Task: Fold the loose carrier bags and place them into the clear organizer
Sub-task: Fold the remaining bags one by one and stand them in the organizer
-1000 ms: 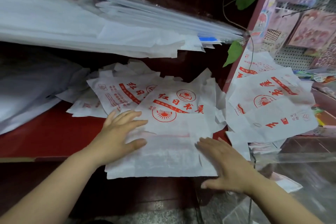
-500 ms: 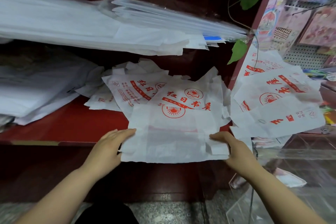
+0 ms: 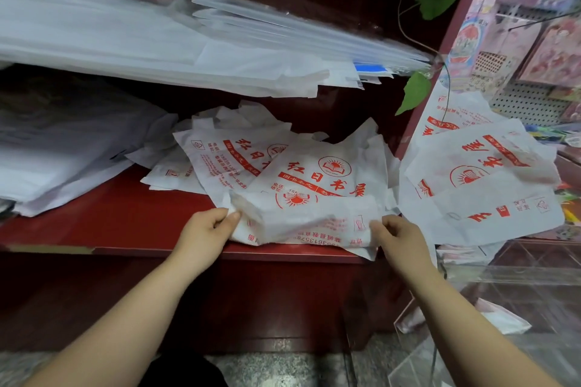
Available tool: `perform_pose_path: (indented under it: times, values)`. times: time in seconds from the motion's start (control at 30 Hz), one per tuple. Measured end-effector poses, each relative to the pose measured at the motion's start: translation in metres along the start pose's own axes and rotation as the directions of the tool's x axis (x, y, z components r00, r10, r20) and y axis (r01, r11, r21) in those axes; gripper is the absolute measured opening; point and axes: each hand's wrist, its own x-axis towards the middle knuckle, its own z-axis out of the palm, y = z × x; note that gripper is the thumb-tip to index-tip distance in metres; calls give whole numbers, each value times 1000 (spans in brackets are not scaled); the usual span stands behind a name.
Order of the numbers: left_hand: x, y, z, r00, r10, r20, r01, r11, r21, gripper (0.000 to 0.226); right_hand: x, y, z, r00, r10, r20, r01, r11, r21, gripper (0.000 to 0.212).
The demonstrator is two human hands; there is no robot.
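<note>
Bag in hand: I see the top carrier bag (image 3: 309, 218) at the front edge of the red shelf (image 3: 119, 223), its near part doubled over, print showing through reversed.
Long axis: left to right along that front edge, one end at each hand.
Left hand: the left hand (image 3: 206, 229) pinches the bag's left end, thumb over curled fingers.
Right hand: the right hand (image 3: 399, 237) pinches the right end the same way.
Organizer: the clear organizer (image 3: 515, 276) stands off the shelf's right end and lower. It is nearer the right hand, so I judge the bag travels rightward.
Loose bags: a pile (image 3: 220, 151) towards the shelf's back; more bags (image 3: 490, 198) draped above the organizer.
Writing: large red 红日书屋 over a sun-and-book emblem, digits starting 155 – finer print unreadable.
</note>
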Motion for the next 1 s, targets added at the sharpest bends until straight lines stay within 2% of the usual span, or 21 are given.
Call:
perform_pose_path:
  times: [0.1, 0.2, 0.3, 0.4, 0.5, 0.63, 0.7, 0.77, 0.8, 0.83, 0.9, 1.0]
  values:
    - [12, 2, 7, 993, -91, -77, 96, 992, 77, 39, 13, -5, 7, 994, 88, -57, -95, 989, -116, 43]
    - [17, 8, 11, 985, -108, -134, 140, 955, 260, 39, 21, -9, 12, 983, 167, -70, -180, 954, -241, 41]
    - [18, 11, 13, 980, -73, -183, 140, 914, 382, 39, 22, -12, 18, 983, 173, -64, -185, 901, -393, 29]
    - [15, 12, 14, 970, -113, -213, 191, 899, 393, 37, 23, -15, 22, 989, 128, -77, -150, 838, -525, 25]
    - [17, 4, 11, 974, -15, -227, 136, 837, 529, 48, 25, -18, 23, 988, 127, -87, -154, 821, -550, 26]
    - [19, -5, 10, 965, 21, -263, 152, 769, 621, 66, 24, -19, 24, 987, 134, -92, -162, 800, -578, 28]
    - [21, -8, 13, 956, 157, -247, 39, 767, 640, 62, 24, -20, 26, 988, 123, -96, -156, 783, -602, 28]
    - [23, -3, 18, 915, 388, -111, -204, 682, 702, 54, 24, -21, 27, 989, 106, -108, -150, 771, -619, 28]
    - [24, 2, 19, 916, 399, 40, -304, 626, 718, 45, 25, -20, 27, 989, 98, -111, -146, 767, -625, 28]
    - [25, 5, 23, 913, 377, 153, -368, 603, 707, 44, 25, -20, 27, 989, 98, -114, -148, 762, -631, 28]
    - [30, 7, 29, 909, 276, 313, -417, 626, 659, 71, 26, -18, 27, 990, 93, -109, -141, 752, -644, 27]
    - [40, 7, 36, 906, 107, 409, -377, 640, 670, 51, 27, -20, 26, 991, 105, -80, -132, 756, -641, 26]
